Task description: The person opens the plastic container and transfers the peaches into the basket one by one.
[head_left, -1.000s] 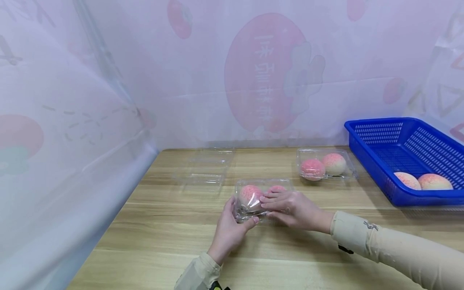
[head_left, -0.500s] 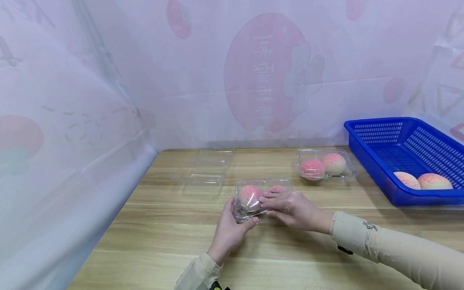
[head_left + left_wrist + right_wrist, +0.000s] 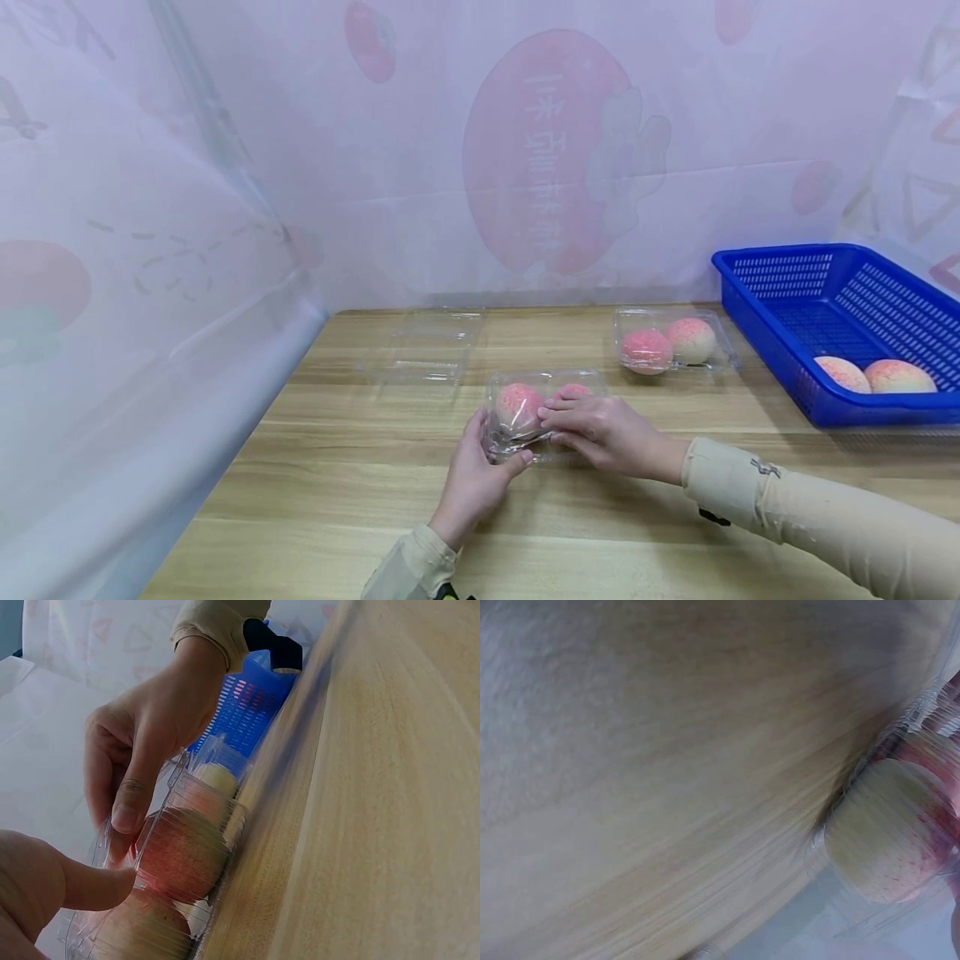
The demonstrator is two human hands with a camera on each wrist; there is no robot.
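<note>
A clear plastic clamshell box [image 3: 542, 380] with two pink-and-cream peaches [image 3: 517, 406] inside sits mid-table, its lid lying over them. My left hand [image 3: 474, 482] grips its left end, thumb along the front edge and fingers around the side. My right hand [image 3: 613, 435] is at the front of the lid, covering much of the right peach. In the left wrist view, the right hand [image 3: 154, 716] has its thumb and bent fingers on the box's edge beside a peach [image 3: 184, 851]. The right wrist view catches one peach [image 3: 889, 832] through the plastic.
A second clear box [image 3: 716, 354] holding two peaches stands back right. Beside it, a blue slotted basket [image 3: 772, 333] contains two more peaches [image 3: 900, 377]. Nearly invisible clear containers [image 3: 427, 368] lie back left. A printed sheet [image 3: 375, 225] hangs behind the wooden table [image 3: 322, 500].
Almost nothing differs. My left thumb has shifted very slightly left along the box's front edge; the box, peaches and right hand stay in place.
</note>
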